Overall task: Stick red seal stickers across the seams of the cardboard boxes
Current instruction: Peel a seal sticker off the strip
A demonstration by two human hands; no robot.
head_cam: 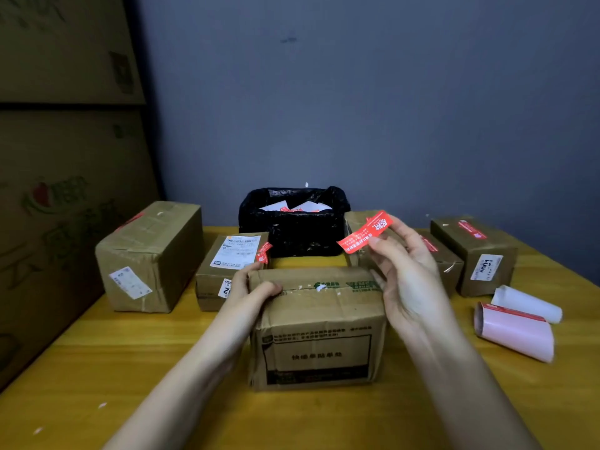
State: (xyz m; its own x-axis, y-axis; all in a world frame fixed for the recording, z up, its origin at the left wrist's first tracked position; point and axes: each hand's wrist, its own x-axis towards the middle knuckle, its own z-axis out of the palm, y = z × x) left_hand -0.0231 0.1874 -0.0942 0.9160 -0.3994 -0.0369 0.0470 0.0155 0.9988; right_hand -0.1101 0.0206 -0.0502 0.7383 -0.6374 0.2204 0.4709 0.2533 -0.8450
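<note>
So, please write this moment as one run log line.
left hand: holds box | right hand: pinches red sticker | seam: unsealed

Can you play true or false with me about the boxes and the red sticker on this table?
1. The right hand pinches a red sticker. True.
2. The sticker is already stuck on the front box. False: it is held in the air above it.
3. The left hand holds the front box's top left corner. True.
4. The black-lined bin is empty. False: white papers lie inside.
5. The rolled pink sheet lies left of the boxes. False: it lies at the right.
</note>
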